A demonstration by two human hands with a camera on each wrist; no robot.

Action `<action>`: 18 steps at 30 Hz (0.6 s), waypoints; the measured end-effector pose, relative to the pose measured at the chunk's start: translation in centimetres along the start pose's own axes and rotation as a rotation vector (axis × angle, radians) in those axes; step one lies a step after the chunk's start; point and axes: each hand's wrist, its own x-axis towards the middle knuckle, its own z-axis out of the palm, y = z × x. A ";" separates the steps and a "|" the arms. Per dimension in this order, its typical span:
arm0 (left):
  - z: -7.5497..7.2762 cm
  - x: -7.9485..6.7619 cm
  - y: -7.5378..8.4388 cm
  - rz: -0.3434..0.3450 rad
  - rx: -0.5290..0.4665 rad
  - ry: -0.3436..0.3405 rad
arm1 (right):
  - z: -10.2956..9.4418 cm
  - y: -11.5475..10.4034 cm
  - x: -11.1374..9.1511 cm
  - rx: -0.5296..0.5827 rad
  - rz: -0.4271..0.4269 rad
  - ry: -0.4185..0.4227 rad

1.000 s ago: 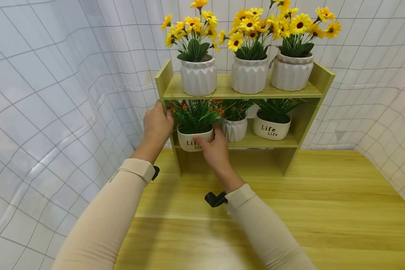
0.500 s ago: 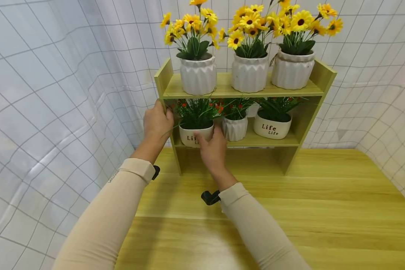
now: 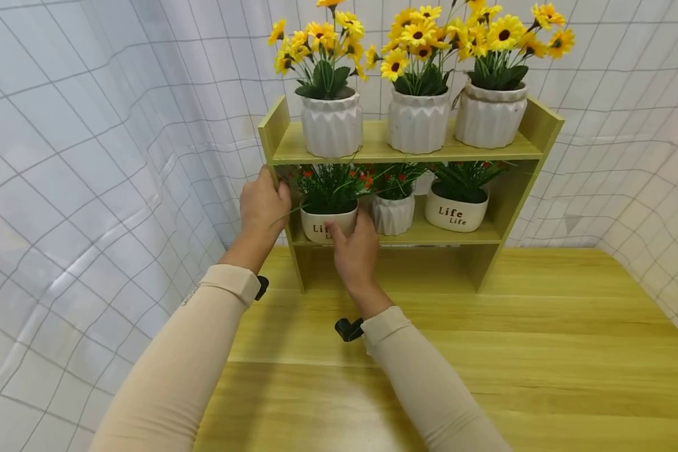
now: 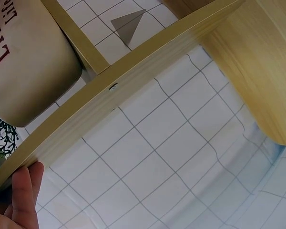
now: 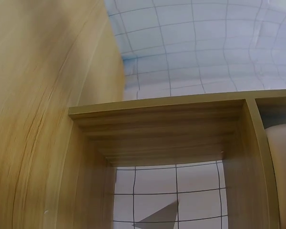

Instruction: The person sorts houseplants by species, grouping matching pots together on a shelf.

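On the middle tier of a wooden shelf rack [image 3: 429, 154], at its left end, stands a cream oval flowerpot [image 3: 322, 227] lettered "Life", with green leaves and small red flowers. My right hand [image 3: 358, 251] holds this pot at its right front, thumb on the front face; its other fingers are partly hidden. My left hand [image 3: 262, 204] grips the rack's left side panel from outside. In the left wrist view, fingers [image 4: 23, 195] lie on the panel edge, close to the cream pot [image 4: 31, 62]. The right wrist view shows the rack's lower compartment [image 5: 157, 129] but no hand.
Right of the held pot stand a white fluted pot [image 3: 393, 215] and another cream "Life" pot [image 3: 456, 210]. Three white pots with yellow flowers, one at the left [image 3: 331, 125], line the top tier. The rack stands on a wooden table [image 3: 486, 339] before a gridded white curtain [image 3: 118, 125].
My right hand has moved the cream pot slightly back and right, farther onto the middle tier. My left hand has stayed on the side panel.
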 end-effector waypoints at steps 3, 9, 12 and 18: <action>0.1 -0.1 0.0 -0.002 0.002 0.002 | 0.1 0.0 -0.1 -0.007 0.011 0.008; 0.1 -0.1 0.1 -0.001 0.004 0.019 | 0.3 -0.3 0.1 -0.020 0.046 0.002; 0.1 -0.1 0.1 0.000 0.004 0.025 | 0.2 -0.5 0.3 -0.029 0.067 -0.012; -0.1 -0.1 0.2 -0.028 0.003 -0.008 | 0.4 -0.7 0.7 -0.067 0.109 -0.047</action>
